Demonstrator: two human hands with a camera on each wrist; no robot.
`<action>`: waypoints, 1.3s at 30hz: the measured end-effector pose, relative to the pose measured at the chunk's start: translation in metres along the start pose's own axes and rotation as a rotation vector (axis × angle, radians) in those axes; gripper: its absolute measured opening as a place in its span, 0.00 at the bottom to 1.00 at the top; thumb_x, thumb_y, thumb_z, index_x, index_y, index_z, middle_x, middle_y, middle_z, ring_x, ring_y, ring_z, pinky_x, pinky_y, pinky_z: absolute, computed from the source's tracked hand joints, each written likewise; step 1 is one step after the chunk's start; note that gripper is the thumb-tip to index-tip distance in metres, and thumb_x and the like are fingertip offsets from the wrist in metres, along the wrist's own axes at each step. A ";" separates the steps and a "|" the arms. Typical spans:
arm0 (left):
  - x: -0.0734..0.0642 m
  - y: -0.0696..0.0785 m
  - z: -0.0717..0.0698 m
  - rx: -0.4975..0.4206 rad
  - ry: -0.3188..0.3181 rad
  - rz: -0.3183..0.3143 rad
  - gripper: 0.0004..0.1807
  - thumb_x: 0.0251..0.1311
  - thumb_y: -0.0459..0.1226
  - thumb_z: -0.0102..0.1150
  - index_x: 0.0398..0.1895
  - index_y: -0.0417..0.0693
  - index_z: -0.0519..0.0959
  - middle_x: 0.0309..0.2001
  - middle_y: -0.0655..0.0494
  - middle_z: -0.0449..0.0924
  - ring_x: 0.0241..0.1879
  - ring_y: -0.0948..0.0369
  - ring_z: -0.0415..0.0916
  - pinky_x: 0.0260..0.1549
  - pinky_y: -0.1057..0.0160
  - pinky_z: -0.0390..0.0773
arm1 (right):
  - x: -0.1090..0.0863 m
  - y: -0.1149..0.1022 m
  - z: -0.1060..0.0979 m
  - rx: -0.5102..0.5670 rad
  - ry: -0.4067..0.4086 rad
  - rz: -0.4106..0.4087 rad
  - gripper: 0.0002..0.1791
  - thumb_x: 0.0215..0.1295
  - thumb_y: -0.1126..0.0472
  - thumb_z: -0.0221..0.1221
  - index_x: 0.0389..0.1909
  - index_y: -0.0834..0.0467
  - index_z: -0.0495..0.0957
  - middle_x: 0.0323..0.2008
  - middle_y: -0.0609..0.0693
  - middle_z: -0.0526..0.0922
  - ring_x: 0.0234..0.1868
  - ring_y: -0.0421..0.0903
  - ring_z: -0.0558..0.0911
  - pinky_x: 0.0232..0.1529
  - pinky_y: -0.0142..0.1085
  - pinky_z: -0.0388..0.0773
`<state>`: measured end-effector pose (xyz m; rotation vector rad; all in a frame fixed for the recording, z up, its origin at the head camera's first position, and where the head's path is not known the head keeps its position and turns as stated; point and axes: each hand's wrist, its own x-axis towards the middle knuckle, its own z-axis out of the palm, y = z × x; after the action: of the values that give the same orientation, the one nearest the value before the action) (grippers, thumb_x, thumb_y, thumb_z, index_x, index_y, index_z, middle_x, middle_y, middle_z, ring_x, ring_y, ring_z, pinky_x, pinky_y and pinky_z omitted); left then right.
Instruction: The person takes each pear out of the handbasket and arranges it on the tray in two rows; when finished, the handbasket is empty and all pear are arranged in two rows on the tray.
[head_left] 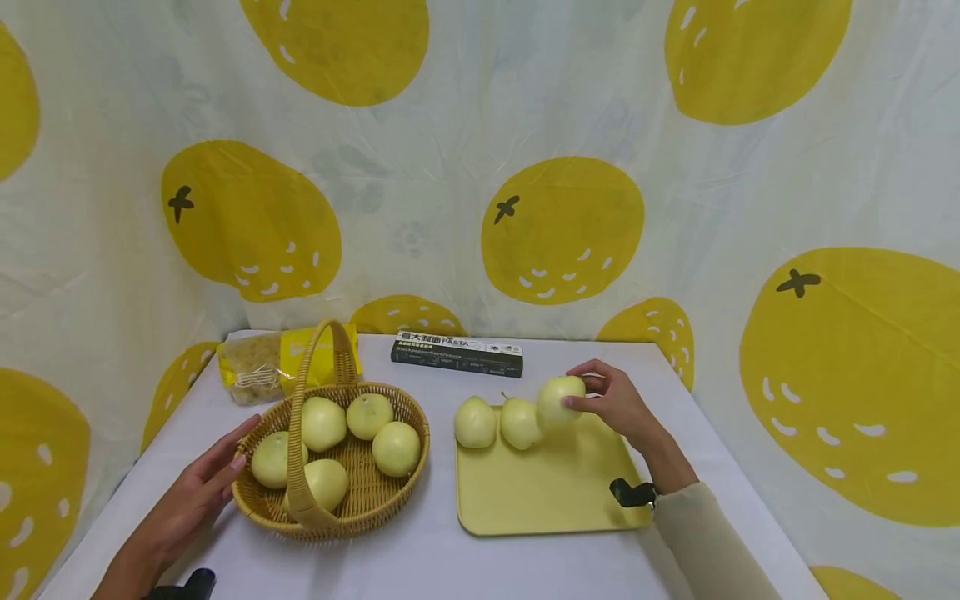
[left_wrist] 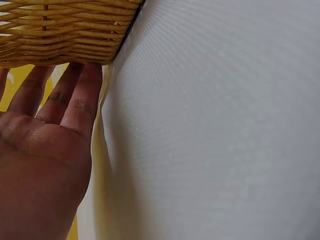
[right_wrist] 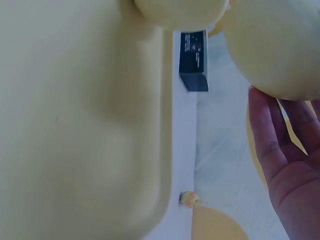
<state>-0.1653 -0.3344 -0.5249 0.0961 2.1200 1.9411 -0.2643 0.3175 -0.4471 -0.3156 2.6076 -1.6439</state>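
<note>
My right hand (head_left: 618,408) grips a pale yellow-green pear (head_left: 557,403) between thumb and fingers above the back of a yellow tray (head_left: 547,500). In the right wrist view the fingertips touch the underside of that pear (right_wrist: 280,50). Two more pears, one at the tray's back left corner (head_left: 475,423) and one with a stem (head_left: 521,424), sit beside it. To the left stands a handled wicker basket (head_left: 367,483) with several pears (head_left: 396,450) inside. Against the basket's left side rests my left hand (head_left: 183,504), its fingers fairly straight in the left wrist view.
Behind the basket lies a yellow and clear bag of pasta (head_left: 258,364). A dark pasta box (head_left: 456,354) lies at the back middle of the white-covered table (head_left: 442,558). A curtain (head_left: 435,208) with yellow fruit prints hangs behind.
</note>
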 end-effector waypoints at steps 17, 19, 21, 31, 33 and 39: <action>0.001 0.001 0.002 0.030 0.023 -0.054 0.37 0.84 0.49 0.47 0.88 0.72 0.44 0.89 0.60 0.28 0.86 0.43 0.20 0.52 0.87 0.71 | 0.012 0.039 -0.010 -0.072 -0.242 0.138 0.26 0.62 0.57 0.77 0.57 0.62 0.81 0.45 0.55 0.93 0.45 0.41 0.88 0.47 0.30 0.79; 0.002 0.000 0.001 0.030 0.025 -0.054 0.37 0.84 0.49 0.46 0.88 0.72 0.44 0.89 0.61 0.28 0.86 0.44 0.20 0.52 0.87 0.71 | 0.014 0.042 -0.009 -0.056 -0.248 0.136 0.29 0.63 0.57 0.76 0.61 0.64 0.79 0.48 0.57 0.92 0.46 0.41 0.88 0.48 0.30 0.80; 0.002 -0.001 0.001 0.027 0.025 -0.049 0.36 0.85 0.49 0.46 0.88 0.72 0.45 0.89 0.62 0.29 0.86 0.45 0.20 0.52 0.87 0.71 | 0.015 0.043 -0.008 -0.036 -0.239 0.130 0.33 0.64 0.57 0.75 0.66 0.65 0.76 0.51 0.60 0.91 0.47 0.40 0.88 0.50 0.28 0.79; 0.002 0.002 0.002 0.059 0.031 -0.067 0.37 0.83 0.52 0.48 0.87 0.74 0.45 0.89 0.64 0.30 0.86 0.43 0.20 0.54 0.84 0.72 | 0.008 0.038 0.002 -0.088 -0.057 0.102 0.33 0.65 0.52 0.75 0.66 0.62 0.76 0.63 0.64 0.84 0.57 0.54 0.86 0.52 0.35 0.85; 0.002 0.002 0.002 0.065 0.033 -0.066 0.37 0.83 0.52 0.48 0.88 0.74 0.45 0.89 0.64 0.30 0.86 0.43 0.21 0.54 0.84 0.72 | 0.004 0.036 0.005 -0.130 -0.030 0.083 0.31 0.65 0.50 0.75 0.64 0.60 0.79 0.63 0.63 0.83 0.58 0.57 0.86 0.52 0.37 0.86; 0.002 0.002 0.002 0.049 0.027 -0.054 0.37 0.84 0.50 0.47 0.88 0.73 0.45 0.89 0.63 0.30 0.86 0.44 0.20 0.53 0.85 0.72 | -0.007 0.031 0.010 -0.183 -0.015 0.072 0.34 0.65 0.48 0.75 0.69 0.55 0.79 0.65 0.61 0.83 0.60 0.62 0.84 0.51 0.40 0.88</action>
<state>-0.1672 -0.3319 -0.5234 0.0216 2.1648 1.8712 -0.2611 0.3226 -0.4802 -0.2374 2.7286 -1.3792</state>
